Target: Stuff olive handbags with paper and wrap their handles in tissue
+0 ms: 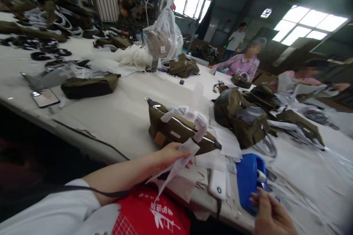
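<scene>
An olive-green bag (171,126) with a silver zipper stands on the table in front of me, its strap (183,111) wrapped in white tissue paper. My left hand (173,155) is closed on a loose sheet of white tissue paper (180,165) at the strap's near end, just in front of the bag. Over on the right, my right hand (271,211) is beside a blue tape dispenser (246,180). Its thumb and forefinger are pressed together close to the dispenser's edge; whatever is between them is too small to make out.
Near the table edge lies a white phone-like device (217,183). More olive bags (239,117) sit to the right, and an olive pouch (89,85) lies left near a phone (45,98). A plastic-wrapped bag (162,40) stands behind. Co-workers (242,64) sit across the table.
</scene>
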A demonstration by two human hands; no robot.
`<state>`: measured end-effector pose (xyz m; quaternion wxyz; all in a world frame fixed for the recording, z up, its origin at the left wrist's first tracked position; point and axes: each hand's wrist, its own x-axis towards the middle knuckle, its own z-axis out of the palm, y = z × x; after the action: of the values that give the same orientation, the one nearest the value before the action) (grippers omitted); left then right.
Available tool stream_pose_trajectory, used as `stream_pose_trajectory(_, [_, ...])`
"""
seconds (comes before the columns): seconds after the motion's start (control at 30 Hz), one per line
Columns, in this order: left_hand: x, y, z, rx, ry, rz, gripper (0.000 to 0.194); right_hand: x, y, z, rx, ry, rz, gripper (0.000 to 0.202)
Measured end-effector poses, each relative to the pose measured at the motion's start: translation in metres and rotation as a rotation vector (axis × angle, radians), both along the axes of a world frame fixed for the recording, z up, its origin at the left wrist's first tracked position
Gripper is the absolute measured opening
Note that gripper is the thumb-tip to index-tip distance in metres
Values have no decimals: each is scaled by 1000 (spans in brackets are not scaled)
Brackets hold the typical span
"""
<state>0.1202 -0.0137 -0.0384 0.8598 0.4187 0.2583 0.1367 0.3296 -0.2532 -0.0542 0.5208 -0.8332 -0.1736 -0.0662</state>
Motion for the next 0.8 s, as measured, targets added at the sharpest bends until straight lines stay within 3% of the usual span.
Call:
stream_pose_trajectory(0.03, [0,0,-1,-5,4,1,60,-8,20,8,1,13,46,51])
stream_pose_trajectory(0.17, [-3,-2,-1,0,22,5,61,-35,88,36,-18,41,449,39])
stream_pose_trajectory(0.27, [-5,-4,4,57,21,10,60,-52,118,52,-72,28,717,36])
stream_pose_trajectory(0.37, [-6,-4,9,82,21,8,62,-63,134,61,-206,18,871,38])
stream_pose_trajectory(0.53, [-5,-6,6,87,-1,27,63,-67,147,63,-402,-47,861,44])
stream_pose_trajectory(0.8, [-6,-9,-3,219,54,82,61,-71,158,68,-662,-149,665,54])
